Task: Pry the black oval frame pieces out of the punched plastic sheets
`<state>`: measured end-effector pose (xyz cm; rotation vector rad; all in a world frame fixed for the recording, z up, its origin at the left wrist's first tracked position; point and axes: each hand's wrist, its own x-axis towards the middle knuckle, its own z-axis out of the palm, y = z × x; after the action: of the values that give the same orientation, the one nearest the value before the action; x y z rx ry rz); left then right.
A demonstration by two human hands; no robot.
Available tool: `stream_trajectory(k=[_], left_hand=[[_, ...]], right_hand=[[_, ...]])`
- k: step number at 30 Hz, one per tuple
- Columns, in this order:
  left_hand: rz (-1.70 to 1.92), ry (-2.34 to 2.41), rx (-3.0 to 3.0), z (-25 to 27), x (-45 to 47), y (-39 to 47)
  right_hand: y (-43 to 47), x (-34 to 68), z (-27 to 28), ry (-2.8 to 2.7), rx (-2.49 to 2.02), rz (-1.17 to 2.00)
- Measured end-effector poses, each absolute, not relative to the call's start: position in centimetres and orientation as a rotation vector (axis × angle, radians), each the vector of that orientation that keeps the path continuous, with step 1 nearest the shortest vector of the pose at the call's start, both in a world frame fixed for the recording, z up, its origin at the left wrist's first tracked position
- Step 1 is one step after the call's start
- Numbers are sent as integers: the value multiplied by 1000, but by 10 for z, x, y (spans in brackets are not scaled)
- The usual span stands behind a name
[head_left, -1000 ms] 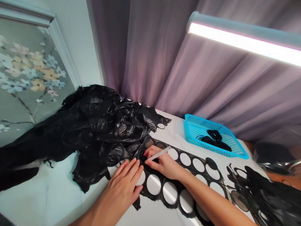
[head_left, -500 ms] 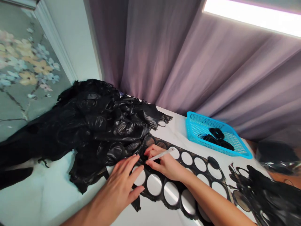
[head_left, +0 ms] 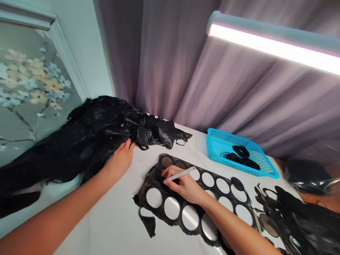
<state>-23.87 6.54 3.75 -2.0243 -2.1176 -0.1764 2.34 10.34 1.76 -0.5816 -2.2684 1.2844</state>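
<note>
A white stick (head_left: 183, 173) is gripped between the thumb and fingers of the right hand (head_left: 183, 183), above the holed black sheet (head_left: 183, 200), which is spread mainly toward four o'clock on the counter (head_left: 119, 219). At that hand's ten o'clock, the black pile (head_left: 87, 141) is touched by the left hand (head_left: 120, 157); whether it is grasped cannot be told. A blue basket (head_left: 216, 150) is set at two o'clock.

Holed sheet (head_left: 170, 192) mid-table (head_left: 114, 219), heap (head_left: 87, 138) to its left, pile (head_left: 305, 216) to its right, basket (head_left: 212, 152) behind it with coils (head_left: 241, 152) inside. Left hand (head_left: 119, 157) at heap's right edge, right hand (head_left: 183, 182) over sheet's left part. Curtain (head_left: 170, 63) behind table, lamp (head_left: 273, 42) upper right, framed picture (head_left: 37, 85) left, behind heap.
</note>
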Motion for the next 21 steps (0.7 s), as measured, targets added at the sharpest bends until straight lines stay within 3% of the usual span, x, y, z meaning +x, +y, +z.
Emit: stream_trajectory(k=[9, 14, 21], left_hand=[[-37, -1978, -2225, 54, -162, 6], [-289, -1550, -2361, 21, -151, -30], [-433, -1646, -2394, 10, -152, -37]], right_hand=[[106, 22, 17, -2295, -537, 1245], [107, 23, 18, -2311, -496, 1230], [107, 24, 21, -2344, -495, 1221]])
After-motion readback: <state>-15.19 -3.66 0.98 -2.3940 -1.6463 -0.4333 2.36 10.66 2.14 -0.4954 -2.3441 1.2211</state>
